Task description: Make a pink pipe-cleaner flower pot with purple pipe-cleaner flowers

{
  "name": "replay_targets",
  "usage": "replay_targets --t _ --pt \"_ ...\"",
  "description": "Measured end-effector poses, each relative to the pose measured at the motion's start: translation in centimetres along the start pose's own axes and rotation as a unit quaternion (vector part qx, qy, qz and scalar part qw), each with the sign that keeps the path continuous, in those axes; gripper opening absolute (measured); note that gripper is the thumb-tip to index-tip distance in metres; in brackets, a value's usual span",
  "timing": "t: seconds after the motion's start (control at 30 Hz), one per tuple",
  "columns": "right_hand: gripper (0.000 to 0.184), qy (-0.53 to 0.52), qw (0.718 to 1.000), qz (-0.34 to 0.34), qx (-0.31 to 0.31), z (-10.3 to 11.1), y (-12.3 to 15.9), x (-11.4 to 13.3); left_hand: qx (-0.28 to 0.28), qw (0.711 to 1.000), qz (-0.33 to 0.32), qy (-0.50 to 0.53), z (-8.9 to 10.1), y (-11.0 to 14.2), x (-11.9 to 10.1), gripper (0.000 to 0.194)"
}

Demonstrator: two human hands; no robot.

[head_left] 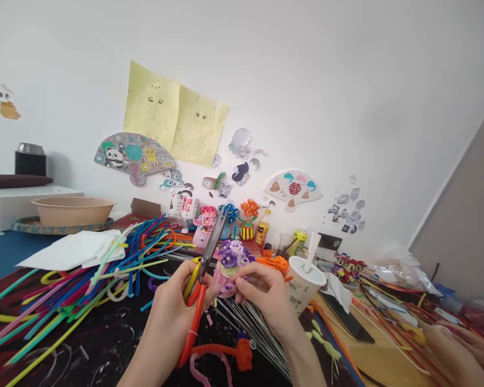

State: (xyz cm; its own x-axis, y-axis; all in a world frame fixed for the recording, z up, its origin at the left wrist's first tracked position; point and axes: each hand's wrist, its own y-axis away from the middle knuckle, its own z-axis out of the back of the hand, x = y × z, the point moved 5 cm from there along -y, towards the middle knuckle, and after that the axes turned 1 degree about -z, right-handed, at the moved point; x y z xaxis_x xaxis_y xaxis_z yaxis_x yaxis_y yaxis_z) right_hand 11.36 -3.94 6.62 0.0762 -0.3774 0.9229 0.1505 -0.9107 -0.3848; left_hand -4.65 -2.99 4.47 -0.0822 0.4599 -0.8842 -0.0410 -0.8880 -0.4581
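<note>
My left hand (pixel 171 312) is closed around scissors (pixel 199 301) with red-orange and yellow handles, their blades pointing up and slightly parted. Close by, my right hand (pixel 262 290) has its thumb and fingers pinched together. A bit of purple shows at those fingertips, too small to make out. Between and just beyond both hands is a pink pot (pixel 225 282) topped with purple and lilac fuzzy flowers (pixel 236 252); whether the fingers touch it, I cannot tell. Below the hands lie an orange pipe-cleaner piece (pixel 244 355) and a pink pipe cleaner (pixel 197 373).
Colourful pipe cleaners (pixel 84 290) and white paper (pixel 72 250) spread at left. Thin wires (pixel 258 333) lie under my right wrist. A lidded paper cup (pixel 304 282) stands at right, beside a dark phone (pixel 349 317). Another person's hand (pixel 455 349) is at far right. Potted flowers (pixel 248 220) stand behind.
</note>
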Motion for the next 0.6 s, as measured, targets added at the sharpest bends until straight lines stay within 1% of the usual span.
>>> replay_targets --t 0.13,0.27,0.33,0.37,0.43,0.5,0.6 --pt "0.017 0.090 0.995 0.038 -0.034 0.4 0.1 0.3 -0.027 0.998 -0.001 -0.060 0.2 0.3 -1.0 0.029" --pt "0.018 0.191 0.974 0.092 -0.077 0.3 0.2 0.5 -0.058 0.991 -0.023 -0.120 0.3 0.6 -1.6 0.024" --pt "0.018 0.215 0.965 0.115 -0.095 0.2 0.3 0.7 -0.070 0.988 -0.037 -0.134 0.2 0.8 -1.7 0.022" --pt "0.018 0.213 0.964 0.120 -0.102 0.2 0.3 0.8 -0.073 0.987 -0.041 -0.136 0.2 0.8 -1.8 0.022" --pt "0.017 0.172 0.973 0.111 -0.104 0.4 0.3 0.7 -0.079 0.987 -0.045 -0.134 0.1 0.9 -2.0 0.024" --pt "0.016 0.106 0.986 0.084 -0.094 0.6 0.1 0.4 -0.092 0.986 -0.043 -0.129 0.2 1.0 -2.1 0.027" --pt "0.024 0.021 0.997 0.037 -0.064 0.4 -0.2 -0.3 -0.125 0.983 -0.046 -0.126 0.4 1.2 -2.1 0.031"
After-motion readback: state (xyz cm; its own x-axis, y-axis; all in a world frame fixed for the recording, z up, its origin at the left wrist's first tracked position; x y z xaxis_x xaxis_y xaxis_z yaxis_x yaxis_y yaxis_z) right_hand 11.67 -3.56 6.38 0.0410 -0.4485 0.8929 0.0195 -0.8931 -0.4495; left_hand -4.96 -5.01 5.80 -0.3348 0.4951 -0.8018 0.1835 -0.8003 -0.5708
